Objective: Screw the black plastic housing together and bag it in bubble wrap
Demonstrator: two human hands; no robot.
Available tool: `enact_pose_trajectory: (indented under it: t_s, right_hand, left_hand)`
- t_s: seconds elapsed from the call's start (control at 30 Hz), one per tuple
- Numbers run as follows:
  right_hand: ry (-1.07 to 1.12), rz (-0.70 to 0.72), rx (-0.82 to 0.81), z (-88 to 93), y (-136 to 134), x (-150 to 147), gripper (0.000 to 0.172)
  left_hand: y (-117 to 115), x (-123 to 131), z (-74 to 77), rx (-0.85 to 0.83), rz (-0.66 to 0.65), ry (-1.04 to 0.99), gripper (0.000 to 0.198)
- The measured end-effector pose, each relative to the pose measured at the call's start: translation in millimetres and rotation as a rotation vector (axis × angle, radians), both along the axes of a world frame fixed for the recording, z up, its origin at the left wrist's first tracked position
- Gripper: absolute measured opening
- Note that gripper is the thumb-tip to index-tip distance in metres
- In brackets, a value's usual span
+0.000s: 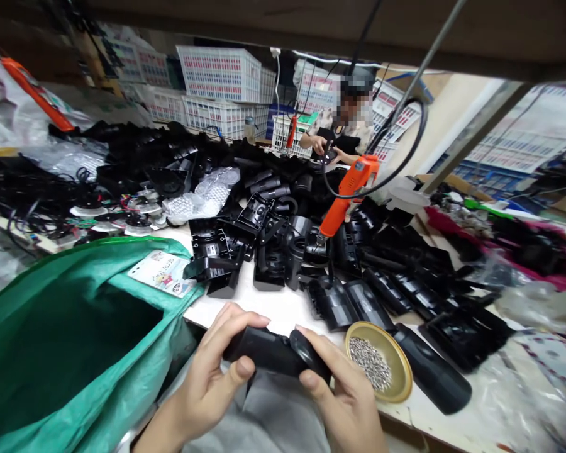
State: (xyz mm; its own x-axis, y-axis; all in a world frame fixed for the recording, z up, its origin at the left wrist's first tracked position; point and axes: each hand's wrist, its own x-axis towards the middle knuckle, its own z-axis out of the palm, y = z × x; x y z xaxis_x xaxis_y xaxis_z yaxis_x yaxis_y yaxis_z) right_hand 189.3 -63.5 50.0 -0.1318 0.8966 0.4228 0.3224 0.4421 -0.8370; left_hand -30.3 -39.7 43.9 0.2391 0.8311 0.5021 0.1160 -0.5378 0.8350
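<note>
Between my two hands is a black plastic housing [264, 351], held just over my lap at the table's front edge. My left hand [212, 371] grips its left end, thumb below and fingers over the top. At the other end, my right hand [342, 380] closes around a rounded black piece [306, 353] that meets the housing; whether the two are joined I cannot tell. Just right of my right hand stands a yellowish bowl [402, 371] of small silver screws [370, 363]. A long black casing [434, 371] lies beside the bowl.
An orange electric screwdriver [349, 189] hangs over heaped black parts [273, 245]. At left, a green sack [136, 377] gapes open, with a phone [161, 273] on its rim. Across the table a person [346, 119] handles a dark part. White crates [221, 72] are stacked behind.
</note>
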Motion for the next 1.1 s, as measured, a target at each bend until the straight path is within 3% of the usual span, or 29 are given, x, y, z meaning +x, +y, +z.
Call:
enact_pose_trajectory:
  t_s: [0.1,0.23,0.37,0.47,0.57,0.8,0.93,1.1]
  right_hand:
    - [0.05,-0.017,-0.077,-6.1,-2,3,0.038]
    - [0.157,-0.061,-0.128,-12.8,-5,-7,0.039]
    - [0.261,-0.223,-0.208,-15.3,-9,-22,0.041]
    - [0.236,-0.346,-0.2,-14.1,-10,-30,0.033]
    - [0.173,-0.374,-0.121,-9.8,-10,-36,0.025]
    - [0.046,-0.411,-0.038,-6.5,-5,-33,0.024]
    - [0.041,-0.378,-0.016,-8.6,-5,-30,0.025]
    - [0.015,-0.303,0.043,-5.0,-9,-29,0.025]
  left_hand:
    - [0,-1,2.7,-0.024,0.001,-0.03,0.035]
    - [-2,1,-5.3,-0.15,0.116,-0.152,0.031]
    - [-2,5,-19.5,-0.38,0.182,-0.378,0.03]
    - [1,6,-24.7,-0.471,0.184,-0.458,0.034]
    - [3,4,-25.3,-0.451,0.196,-0.452,0.04]
    - [1,2,-25.8,-0.327,0.308,-0.344,0.049]
    - [0,1,-17.8,-0.328,0.284,-0.257,0.054]
    - [-2,-3,-8.3,-0.318,0.25,-0.239,0.047]
